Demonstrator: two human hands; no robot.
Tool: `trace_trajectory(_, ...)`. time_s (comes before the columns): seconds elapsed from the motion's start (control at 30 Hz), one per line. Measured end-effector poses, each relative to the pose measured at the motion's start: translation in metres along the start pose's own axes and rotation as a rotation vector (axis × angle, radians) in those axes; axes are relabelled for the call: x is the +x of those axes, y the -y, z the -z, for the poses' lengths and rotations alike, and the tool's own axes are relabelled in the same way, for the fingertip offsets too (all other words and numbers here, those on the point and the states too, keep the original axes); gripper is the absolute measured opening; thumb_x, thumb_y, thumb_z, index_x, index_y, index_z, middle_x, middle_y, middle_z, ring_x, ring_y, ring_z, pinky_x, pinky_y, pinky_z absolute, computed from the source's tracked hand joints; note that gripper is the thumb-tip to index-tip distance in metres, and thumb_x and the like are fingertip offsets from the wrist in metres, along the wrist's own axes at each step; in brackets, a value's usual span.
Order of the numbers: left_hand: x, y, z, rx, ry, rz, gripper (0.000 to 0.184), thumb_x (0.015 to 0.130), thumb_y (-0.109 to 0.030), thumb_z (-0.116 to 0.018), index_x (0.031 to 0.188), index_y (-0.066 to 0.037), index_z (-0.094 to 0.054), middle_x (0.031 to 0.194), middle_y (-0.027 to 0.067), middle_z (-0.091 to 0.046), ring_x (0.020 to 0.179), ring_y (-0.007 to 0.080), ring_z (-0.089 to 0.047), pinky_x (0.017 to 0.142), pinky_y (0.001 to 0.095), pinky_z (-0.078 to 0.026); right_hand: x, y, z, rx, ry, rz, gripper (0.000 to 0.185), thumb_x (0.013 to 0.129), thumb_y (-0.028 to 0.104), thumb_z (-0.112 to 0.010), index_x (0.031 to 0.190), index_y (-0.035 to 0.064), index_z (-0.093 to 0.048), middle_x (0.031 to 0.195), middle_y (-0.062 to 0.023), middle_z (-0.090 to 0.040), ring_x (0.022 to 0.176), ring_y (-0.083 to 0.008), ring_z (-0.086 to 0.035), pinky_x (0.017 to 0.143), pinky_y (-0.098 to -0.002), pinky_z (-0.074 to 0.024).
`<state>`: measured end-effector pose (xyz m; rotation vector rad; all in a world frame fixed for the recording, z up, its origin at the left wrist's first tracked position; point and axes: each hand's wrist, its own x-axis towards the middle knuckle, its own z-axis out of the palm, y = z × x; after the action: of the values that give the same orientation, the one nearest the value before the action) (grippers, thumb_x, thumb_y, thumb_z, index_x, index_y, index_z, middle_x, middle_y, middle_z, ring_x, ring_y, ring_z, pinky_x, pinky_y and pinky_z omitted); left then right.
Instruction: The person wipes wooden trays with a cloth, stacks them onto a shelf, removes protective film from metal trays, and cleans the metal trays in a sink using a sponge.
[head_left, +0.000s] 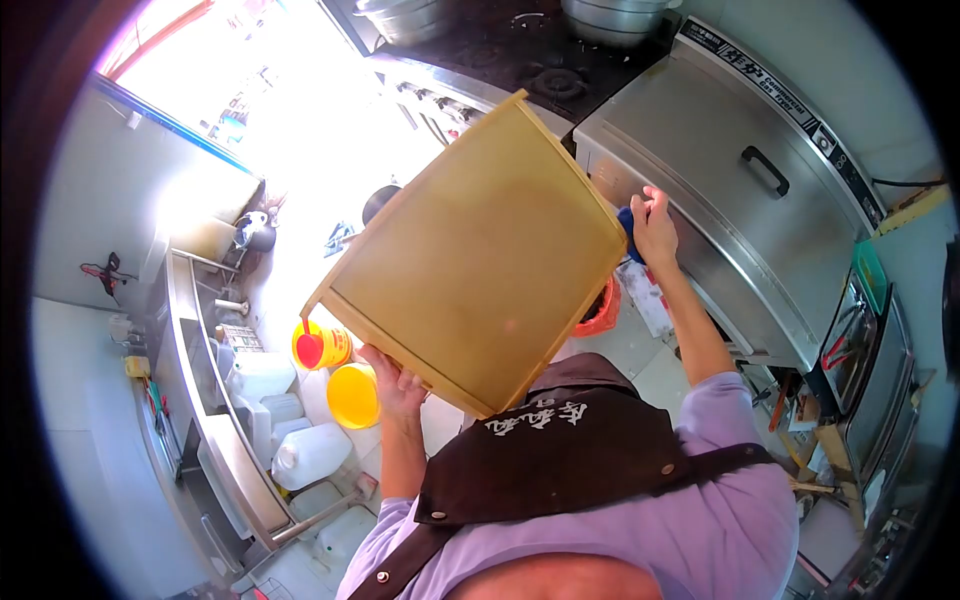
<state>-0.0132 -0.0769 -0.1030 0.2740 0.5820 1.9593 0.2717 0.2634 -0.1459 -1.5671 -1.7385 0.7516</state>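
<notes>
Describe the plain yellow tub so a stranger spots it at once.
Start at the large tan panel in the middle and follow its lower left edge to the left hand. The yellow tub shows just left of that hand. Unlike the bucket above it in view, it shows no red.

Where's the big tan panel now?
In the head view, the panel is central, between the left hand at its lower-left edge and the right hand beside its right corner.

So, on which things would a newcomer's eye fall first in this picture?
First the big tan panel, tilted across the middle, with the left hand at its lower-left edge and the right hand by its right corner. Next, the steel fryer at upper right, and the yellow tub just left of the left hand.
</notes>
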Motion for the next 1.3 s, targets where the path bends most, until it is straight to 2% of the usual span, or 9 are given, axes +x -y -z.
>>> trace_trajectory(0.13,-0.012,0.009,-0.011,0.146,-0.106,0.059,0.055,0.09,-0.058,-0.041,0.119,-0.013,-0.05,0.09,-0.0014,-0.061,0.037,0.0028,-0.029,0.034,0.0161,-0.022,-0.036,0.012,0.005,-0.108,0.209,0.472,0.042,0.079,0.017,-0.059,0.118,0.01,-0.045,0.099,-0.0146,-0.059,0.083,-0.0386,-0.06,0.074,-0.0474,-0.0479)
trace_trajectory(0.23,-0.012,0.006,-0.013,0.21,-0.211,0.114,0.052,0.091,-0.056,-0.042,0.117,-0.012,-0.052,0.085,-0.0026,-0.059,0.039,0.0028,-0.028,0.035,0.0164,-0.021,-0.044,-0.018,-0.01,-0.051,0.229,0.566,0.04,0.078,0.014,-0.057,0.116,0.0097,-0.047,0.101,-0.0126,-0.057,0.081,-0.037,-0.06,0.074,-0.0457,-0.0482)
trace_trajectory(0.37,-0.009,0.001,-0.01,0.181,-0.231,0.171,0.049,0.09,-0.055,-0.045,0.112,-0.012,-0.054,0.086,-0.0019,-0.06,0.04,0.0031,-0.028,0.035,0.0166,-0.02,-0.018,-0.062,-0.018,-0.288,0.464,0.317,0.029,0.078,0.009,-0.055,0.106,0.0115,-0.058,0.089,-0.0139,-0.063,0.082,-0.0357,-0.062,0.076,-0.0424,-0.0483)
trace_trajectory(0.53,-0.006,0.005,-0.015,0.284,-0.3,0.21,0.053,0.089,-0.057,-0.045,0.113,-0.011,-0.054,0.09,-0.0004,-0.061,0.04,0.0027,-0.027,0.035,0.0166,-0.02,0.026,0.05,0.003,0.293,0.092,0.429,0.034,0.082,0.019,-0.06,0.115,0.0119,-0.059,0.097,-0.0129,-0.064,0.091,-0.0334,-0.061,0.08,-0.0386,-0.0479)
trace_trajectory(0.67,-0.005,0.004,-0.029,0.339,-0.241,0.271,0.058,0.088,-0.06,-0.045,0.113,-0.009,-0.053,0.09,0.0005,-0.06,0.039,0.0019,-0.026,0.035,0.0167,-0.02,0.003,0.022,-0.035,-0.085,0.086,0.668,0.046,0.085,0.024,-0.061,0.126,0.0086,-0.047,0.113,-0.018,-0.053,0.1,-0.0367,-0.054,0.083,-0.039,-0.046)
trace_trajectory(0.73,-0.005,0.004,-0.033,0.365,-0.249,0.268,0.059,0.087,-0.061,-0.045,0.111,-0.008,-0.054,0.082,-0.0007,-0.059,0.039,0.0018,-0.026,0.035,0.017,-0.021,-0.022,-0.004,-0.033,-0.324,0.118,0.772,0.048,0.084,0.023,-0.06,0.128,0.0103,-0.046,0.106,-0.0178,-0.057,0.096,-0.0374,-0.056,0.081,-0.04,-0.0469)
trace_trajectory(0.93,-0.003,0.004,-0.03,0.373,-0.211,0.311,0.06,0.089,-0.062,-0.041,0.107,-0.006,-0.055,0.066,-0.0021,-0.055,0.037,0.0027,-0.025,0.036,0.018,-0.02,-0.026,0.062,-0.025,-0.024,0.129,0.364,0.028,0.081,0.017,-0.06,0.107,0.0068,-0.058,0.092,-0.017,-0.064,0.085,-0.0362,-0.062,0.078,-0.0425,-0.0487)
trace_trajectory(1.2,0.007,0.01,-0.026,0.37,0.032,0.404,0.053,0.091,-0.059,-0.041,0.107,-0.01,-0.055,0.07,-0.0019,-0.056,0.039,0.003,-0.026,0.036,0.0178,-0.02,-0.089,0.158,-0.056,0.091,0.144,0.724,0.022,0.079,0.02,-0.066,0.097,0.0075,-0.062,0.088,-0.0116,-0.061,0.081,-0.0316,-0.061,0.071,-0.0398,-0.0491)
trace_trajectory(1.3,0.005,0.016,-0.042,0.385,-0.135,0.381,0.051,0.09,-0.058,-0.043,0.107,-0.011,-0.055,0.072,-0.002,-0.056,0.04,0.003,-0.028,0.036,0.0178,-0.02,-0.123,0.187,-0.055,0.231,0.119,0.948,0.019,0.076,0.015,-0.068,0.092,0.0076,-0.062,0.089,-0.0093,-0.06,0.078,-0.0298,-0.061,0.071,-0.0378,-0.0493)
